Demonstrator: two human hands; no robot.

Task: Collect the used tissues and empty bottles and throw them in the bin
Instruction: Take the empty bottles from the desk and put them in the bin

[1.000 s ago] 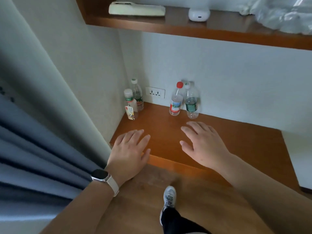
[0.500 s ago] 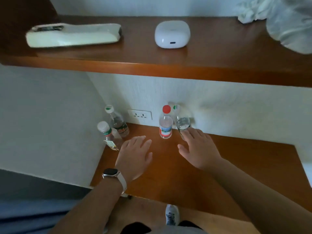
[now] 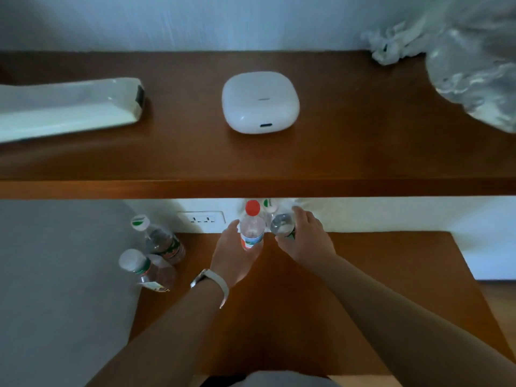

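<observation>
Several clear plastic bottles stand on the lower wooden shelf (image 3: 363, 269). My left hand (image 3: 233, 258) wraps around the red-capped bottle (image 3: 252, 227) near the back wall. Right beside it, my right hand (image 3: 305, 237) curls around the white-capped bottle (image 3: 282, 223), whose top is partly hidden under the upper shelf's edge. Two more bottles stand at the left wall: one with a green-and-white cap (image 3: 160, 238) and one with a plain white cap (image 3: 146, 270). A crumpled white tissue (image 3: 391, 48) lies at the back right of the upper shelf (image 3: 349, 152).
On the upper shelf sit a white rounded case (image 3: 260, 101), a long white wrapped package (image 3: 67, 107) at the left and a crumpled clear plastic bag (image 3: 474, 76) at the right. A wall socket (image 3: 201, 218) is behind the bottles. The upper shelf overhangs the lower one.
Both hands moved forward from open above the lower shelf and closed around the two middle bottles. My head came closer and higher, bringing the upper shelf's top into view.
</observation>
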